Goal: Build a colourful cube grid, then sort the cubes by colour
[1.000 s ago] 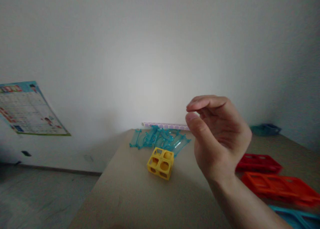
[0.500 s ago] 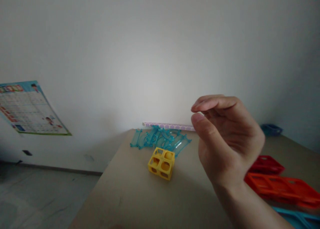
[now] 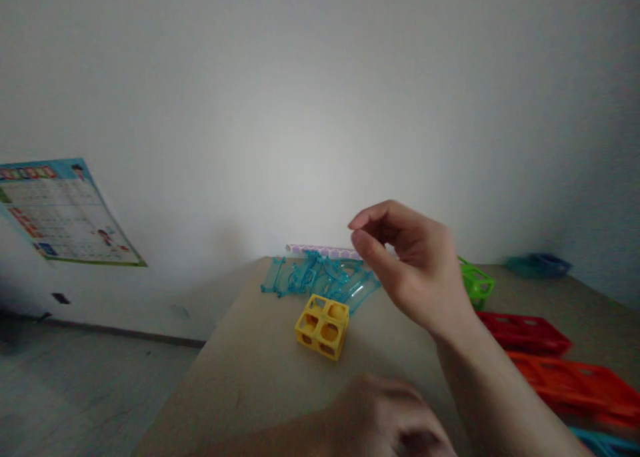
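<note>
Above the table, my right hand (image 3: 410,264) is raised with its fingers loosely curved. A narrow gap shows between thumb and index finger, and I see nothing held there. My left hand (image 3: 385,414) crosses the bottom of the view, smeared by motion, so its fingers are hard to read. Between the two hands and the wall sits a yellow openwork block (image 3: 323,327) with round holes, touched by neither hand. Behind it lies a heap of clear teal plastic pieces (image 3: 320,277), partly covered by my right hand.
Right of my forearm are a green openwork piece (image 3: 477,284), a dark red one (image 3: 525,334), orange-red ones (image 3: 575,384) and a blue one (image 3: 607,442). A dark blue piece (image 3: 550,265) lies farther back. A purple patterned strip (image 3: 325,250) runs along the wall.
My right hand has moved left and a little away from me, uncovering the green piece. My left hand has come into view at the bottom. The yellow block stays in place.
</note>
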Motion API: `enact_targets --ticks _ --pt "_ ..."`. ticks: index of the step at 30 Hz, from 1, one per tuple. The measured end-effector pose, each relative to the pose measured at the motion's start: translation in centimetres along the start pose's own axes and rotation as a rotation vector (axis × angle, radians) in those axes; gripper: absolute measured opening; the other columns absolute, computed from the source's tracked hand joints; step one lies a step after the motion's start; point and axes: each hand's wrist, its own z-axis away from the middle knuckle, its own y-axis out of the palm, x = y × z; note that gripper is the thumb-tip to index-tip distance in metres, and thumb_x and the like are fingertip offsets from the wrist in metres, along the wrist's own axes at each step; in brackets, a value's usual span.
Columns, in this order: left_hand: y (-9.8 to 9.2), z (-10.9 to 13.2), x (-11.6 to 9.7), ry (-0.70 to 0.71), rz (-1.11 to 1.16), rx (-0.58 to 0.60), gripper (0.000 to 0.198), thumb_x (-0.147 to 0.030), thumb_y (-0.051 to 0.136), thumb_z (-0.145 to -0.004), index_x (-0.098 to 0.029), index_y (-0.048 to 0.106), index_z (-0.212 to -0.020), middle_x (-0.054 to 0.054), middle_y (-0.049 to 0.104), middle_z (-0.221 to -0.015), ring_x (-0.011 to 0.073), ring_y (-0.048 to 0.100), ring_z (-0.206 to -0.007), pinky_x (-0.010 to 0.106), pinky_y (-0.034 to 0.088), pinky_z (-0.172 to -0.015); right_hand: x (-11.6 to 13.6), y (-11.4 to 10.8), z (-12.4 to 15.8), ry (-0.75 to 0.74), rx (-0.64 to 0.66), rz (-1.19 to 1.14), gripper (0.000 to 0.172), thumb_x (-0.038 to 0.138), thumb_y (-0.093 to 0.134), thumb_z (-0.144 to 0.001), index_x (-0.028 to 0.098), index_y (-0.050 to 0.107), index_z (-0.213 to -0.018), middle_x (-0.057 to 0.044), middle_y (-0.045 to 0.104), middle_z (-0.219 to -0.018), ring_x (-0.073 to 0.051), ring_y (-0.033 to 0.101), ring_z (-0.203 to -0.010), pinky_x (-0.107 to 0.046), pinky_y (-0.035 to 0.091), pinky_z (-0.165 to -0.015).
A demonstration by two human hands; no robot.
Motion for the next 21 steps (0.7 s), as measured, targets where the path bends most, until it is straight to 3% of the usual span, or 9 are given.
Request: enact_targets --ticks 1,3,4,6,8,11,14,17,21 --pt "-2.3 0.0 1.1 -0.013 -0.034 -0.136 0.012 -0.028 0.058 -0.088 -0.022 0.063 -0.080 0.002 0.058 -0.071 0.0129 0.052 -0.061 0.025 0.042 -0.058 -0.8 0.1 -0.3 0.035 0.119 0.082 0.015 0.015 0.056 -0.083 0.019 0.067 -0.092 0.002 0.062 -0.069 -0.011 0.054 -0.058 -0.023 0.040 -0.055" --pt "-7.1 0.1 3.9 -0.006 -0.152 -0.664 0.020 -0.029 0.061 -0.084 -0.019 0.059 -0.067 -0.001 0.052 -0.059 0.0116 0.044 -0.054 0.024 0.035 -0.051 -2.7 0.7 -0.6 0.099 0.368 0.282 0.017 0.015 0.055 -0.082 0.018 0.070 -0.089 -0.001 0.067 -0.071 -0.012 0.059 -0.060 -0.023 0.042 -0.057" --pt "-9.2 0.1 5.4 0.001 -0.198 -0.840 0.021 -0.030 0.062 -0.082 -0.019 0.058 -0.066 -0.001 0.051 -0.058 0.0115 0.044 -0.054 0.023 0.035 -0.051 -3.8 1.2 -0.6 0.127 0.496 0.391 0.017 0.016 0.055 -0.082 0.018 0.072 -0.086 -0.003 0.070 -0.074 -0.014 0.062 -0.064 -0.024 0.043 -0.060" --pt "-12.3 0.3 8.1 -0.032 -0.218 -1.024 0.020 -0.033 0.061 -0.082 -0.018 0.060 -0.068 -0.001 0.053 -0.061 0.0123 0.047 -0.057 0.023 0.037 -0.054 -6.2 2.4 -0.2 0.175 0.745 0.586 0.018 0.018 0.058 -0.079 0.018 0.074 -0.087 -0.007 0.073 -0.080 -0.019 0.067 -0.073 -0.025 0.045 -0.065" --pt "-13.7 0.4 10.0 -0.089 -0.219 -0.970 0.019 -0.034 0.060 -0.081 -0.017 0.066 -0.076 0.000 0.057 -0.066 0.0129 0.049 -0.059 0.023 0.039 -0.055 -8.5 3.7 0.5 0.187 0.979 0.700 0.026 0.020 0.062 -0.077 0.020 0.074 -0.100 -0.010 0.074 -0.095 -0.024 0.068 -0.090 -0.027 0.048 -0.073" --pt "-13.6 0.2 11.1 -0.119 -0.219 -0.738 0.028 -0.032 0.062 -0.078 -0.018 0.070 -0.102 0.004 0.062 -0.089 0.0129 0.052 -0.065 0.024 0.044 -0.060 -10.9 5.2 1.7 0.221 1.081 0.742 0.036 0.021 0.068 -0.072 0.019 0.073 -0.107 -0.013 0.073 -0.104 -0.028 0.068 -0.097 -0.029 0.049 -0.076" --pt "-13.1 -0.1 11.2 -0.126 -0.195 -0.562 0.034 -0.029 0.061 -0.078 -0.021 0.069 -0.110 0.007 0.063 -0.108 0.0158 0.057 -0.076 0.026 0.046 -0.068 -12.0 5.9 2.2 0.211 1.123 0.724 0.039 0.023 0.070 -0.070 0.022 0.073 -0.110 -0.011 0.073 -0.105 -0.027 0.068 -0.100 -0.027 0.049 -0.079" --pt "-13.1 0.0 11.4 -0.110 -0.130 -0.493 0.033 -0.022 0.062 -0.073 -0.020 0.072 -0.105 0.009 0.065 -0.114 0.0229 0.059 -0.097 0.030 0.046 -0.080 -12.6 6.0 2.3 0.197 1.115 0.711 0.042 0.024 0.069 -0.071 0.023 0.071 -0.113 -0.011 0.072 -0.111 -0.027 0.065 -0.106 -0.027 0.048 -0.082" --pt "-13.5 0.1 11.6 -0.114 -0.051 -0.450 0.045 -0.011 0.058 -0.060 -0.018 0.071 -0.103 0.007 0.065 -0.110 0.0225 0.060 -0.091 0.029 0.045 -0.075 -13.3 6.0 2.4 0.214 1.117 0.696 0.037 0.026 0.070 -0.070 0.022 0.074 -0.106 -0.011 0.074 -0.104 -0.027 0.068 -0.099 -0.026 0.049 -0.077"
